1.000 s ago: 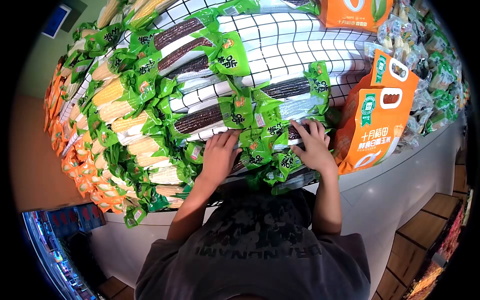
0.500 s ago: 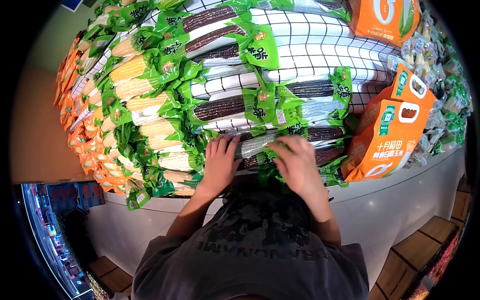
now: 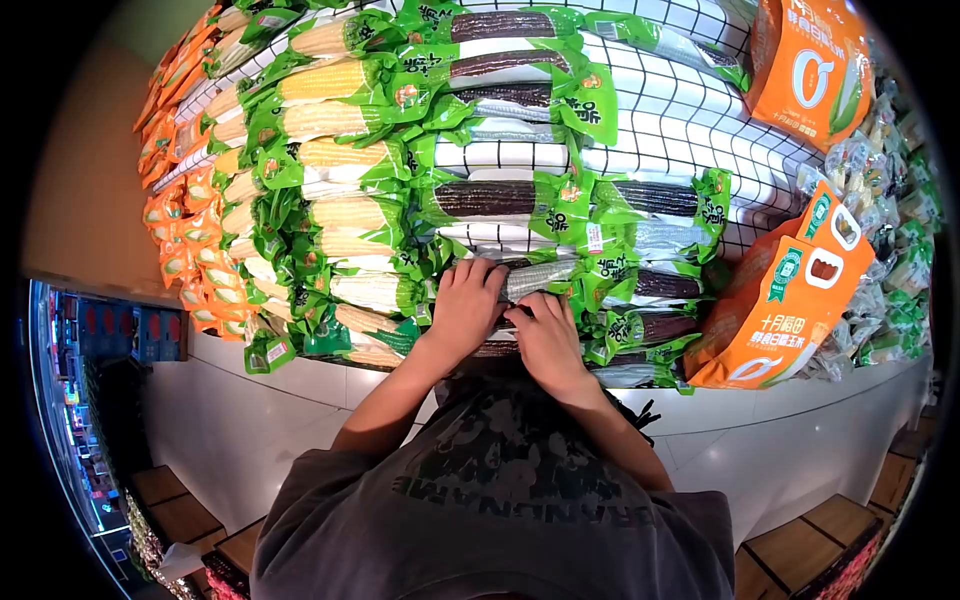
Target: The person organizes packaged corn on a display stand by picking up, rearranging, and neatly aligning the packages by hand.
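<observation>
Packs of corn in green-edged clear wrappers lie in rows on a display. My left hand [image 3: 466, 305] rests on the front packs, its fingers bent over the left end of a greyish corn pack [image 3: 540, 277]. Close beside it, my right hand [image 3: 548, 338] touches the lower edge of that pack with its fingers curled together; what is under the fingertips is hidden. Just above lies a dark corn pack [image 3: 487, 198]. Yellow corn packs [image 3: 330, 118] are to the left, and a dark pack [image 3: 667, 285] is to the right.
Orange printed bags [image 3: 785, 300] stand at the right, near clear-wrapped packs [image 3: 905, 255]. A black-and-white checked cloth [image 3: 670, 110] lies under the corn. Orange packs [image 3: 195, 235] are at the far left. The tiled floor [image 3: 270, 410] shows below the display edge.
My right hand has moved left from the right-hand packs and now sits close to my left hand. The greyish pack now lies by my fingers. The view has shifted, moving the display rightward.
</observation>
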`<move>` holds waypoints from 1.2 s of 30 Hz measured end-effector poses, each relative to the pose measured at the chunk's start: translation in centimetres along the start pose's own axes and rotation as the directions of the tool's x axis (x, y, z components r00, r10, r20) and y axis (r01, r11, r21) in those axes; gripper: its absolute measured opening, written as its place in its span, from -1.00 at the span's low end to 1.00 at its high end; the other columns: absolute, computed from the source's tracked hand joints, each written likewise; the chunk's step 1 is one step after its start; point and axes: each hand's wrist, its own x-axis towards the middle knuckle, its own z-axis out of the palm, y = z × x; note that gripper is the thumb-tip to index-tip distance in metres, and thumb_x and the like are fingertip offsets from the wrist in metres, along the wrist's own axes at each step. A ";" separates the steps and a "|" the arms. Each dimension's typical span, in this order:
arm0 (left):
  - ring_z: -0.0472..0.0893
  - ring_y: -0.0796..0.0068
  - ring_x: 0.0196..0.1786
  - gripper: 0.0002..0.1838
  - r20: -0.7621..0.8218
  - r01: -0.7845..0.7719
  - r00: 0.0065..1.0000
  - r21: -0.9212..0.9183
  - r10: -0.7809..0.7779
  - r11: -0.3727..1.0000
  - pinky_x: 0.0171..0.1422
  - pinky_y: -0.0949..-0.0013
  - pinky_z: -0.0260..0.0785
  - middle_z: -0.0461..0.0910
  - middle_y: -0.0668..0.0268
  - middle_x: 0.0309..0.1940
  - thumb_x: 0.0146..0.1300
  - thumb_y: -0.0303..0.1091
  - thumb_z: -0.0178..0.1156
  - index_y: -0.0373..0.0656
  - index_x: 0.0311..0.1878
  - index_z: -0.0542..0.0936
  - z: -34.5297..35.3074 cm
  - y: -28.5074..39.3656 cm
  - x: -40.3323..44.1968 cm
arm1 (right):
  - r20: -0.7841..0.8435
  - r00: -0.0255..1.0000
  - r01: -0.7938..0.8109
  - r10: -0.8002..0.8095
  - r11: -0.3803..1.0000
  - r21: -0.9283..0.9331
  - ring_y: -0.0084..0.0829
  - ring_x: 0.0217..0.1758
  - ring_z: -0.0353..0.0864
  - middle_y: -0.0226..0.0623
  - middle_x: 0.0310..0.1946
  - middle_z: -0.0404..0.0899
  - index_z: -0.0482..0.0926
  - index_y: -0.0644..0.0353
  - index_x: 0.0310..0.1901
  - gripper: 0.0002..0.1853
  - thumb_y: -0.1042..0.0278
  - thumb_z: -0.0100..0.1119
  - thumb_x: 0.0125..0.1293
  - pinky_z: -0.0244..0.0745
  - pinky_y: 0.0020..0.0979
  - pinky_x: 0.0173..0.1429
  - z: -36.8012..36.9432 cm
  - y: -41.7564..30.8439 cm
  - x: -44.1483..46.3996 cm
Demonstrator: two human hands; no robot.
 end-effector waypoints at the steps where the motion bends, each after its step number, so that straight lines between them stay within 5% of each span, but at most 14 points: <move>1: 0.51 0.06 0.27 -0.33 -0.004 -0.007 1.000 0.000 0.007 1.000 0.35 0.09 0.37 0.55 0.20 0.21 0.16 -0.22 0.53 -0.12 0.35 0.58 0.1 0.0 0.1 | -0.006 1.000 -0.002 0.002 1.000 -0.004 -0.21 0.25 0.54 -0.30 0.03 0.56 0.78 0.13 0.04 -0.72 0.48 0.22 0.33 0.36 -0.07 0.52 0.2 0.2 -0.1; 3: 0.51 0.05 0.28 -0.34 -0.023 0.001 1.000 0.041 0.000 0.999 0.37 0.06 0.35 0.54 0.18 0.21 0.21 -0.25 0.49 -0.20 0.37 0.55 0.2 0.3 0.0 | 0.005 0.999 -0.046 0.046 0.998 0.033 -0.10 0.27 0.53 -0.23 0.11 0.54 0.71 0.12 0.13 -0.56 0.52 0.46 0.17 0.33 0.00 0.56 0.5 0.6 -0.4; 6: 0.52 0.02 0.31 -0.36 0.006 0.036 0.999 -0.022 -0.036 0.999 0.40 0.04 0.34 0.57 0.11 0.23 0.27 -0.28 0.44 -0.28 0.38 0.51 -0.2 0.4 0.1 | -0.009 0.999 -0.051 0.052 0.996 0.080 -0.07 0.29 0.53 -0.19 0.14 0.55 0.70 0.11 0.17 -0.51 0.52 0.50 0.15 0.30 0.06 0.57 0.6 1.0 -0.6; 13: 0.55 -0.04 0.33 -0.36 -0.033 0.002 0.999 -0.034 -0.003 0.999 0.50 0.02 0.27 0.61 0.01 0.28 0.31 -0.31 0.40 -0.32 0.41 0.47 -3.0 -0.8 -0.5 | 0.060 0.989 -0.126 0.132 0.987 -0.101 -0.10 0.28 0.55 -0.22 0.13 0.62 0.70 0.10 0.16 -0.58 0.45 0.40 0.23 0.26 -0.05 0.55 0.5 1.2 0.7; 21: 0.52 -0.02 0.32 -0.31 -0.134 -0.028 0.991 -0.007 0.026 1.000 0.55 -0.05 0.22 0.58 0.05 0.29 0.19 -0.43 0.46 -0.28 0.39 0.46 -6.5 0.2 -0.9 | 0.365 0.930 0.041 0.045 0.974 -0.224 -0.17 0.41 0.50 -0.26 0.12 0.64 0.71 0.08 0.15 -0.62 0.47 0.30 0.27 0.14 0.17 0.53 1.4 2.6 2.8; 23: 0.52 -0.03 0.32 -0.31 -0.123 -0.025 0.992 -0.003 0.025 1.000 0.55 -0.05 0.21 0.58 0.06 0.28 0.18 -0.44 0.46 -0.26 0.39 0.47 -7.3 -0.1 -1.2 | 0.329 0.944 0.098 -0.022 0.971 -0.216 -0.15 0.43 0.48 -0.25 0.13 0.62 0.70 0.09 0.15 -0.62 0.48 0.29 0.28 0.11 0.19 0.57 1.4 3.1 2.7; 28: 0.55 -0.06 0.27 -0.36 -0.260 0.067 0.962 -0.081 -0.086 0.994 0.48 0.00 0.22 0.61 0.04 0.22 0.21 -0.52 0.42 -0.21 0.38 0.49 -9.8 -1.6 -2.6 | 0.331 0.928 0.271 -0.169 0.918 -0.289 -0.11 0.48 0.40 -0.17 0.20 0.53 0.66 0.19 0.18 -0.61 0.51 0.23 0.31 -0.03 0.23 0.72 -0.8 2.9 3.4; 36: 0.55 -0.06 0.24 -0.39 -0.315 0.248 0.883 -0.313 -0.347 0.917 0.49 0.02 0.20 0.63 -0.01 0.17 0.31 -0.51 0.40 -0.24 0.42 0.48 -11.1 -4.1 -6.1 | 0.401 0.900 0.226 -0.168 0.969 -0.102 -0.05 0.53 0.31 -0.13 0.29 0.43 0.60 0.28 0.23 -0.59 0.46 0.30 0.36 -0.10 0.20 0.78 -4.4 3.2 4.2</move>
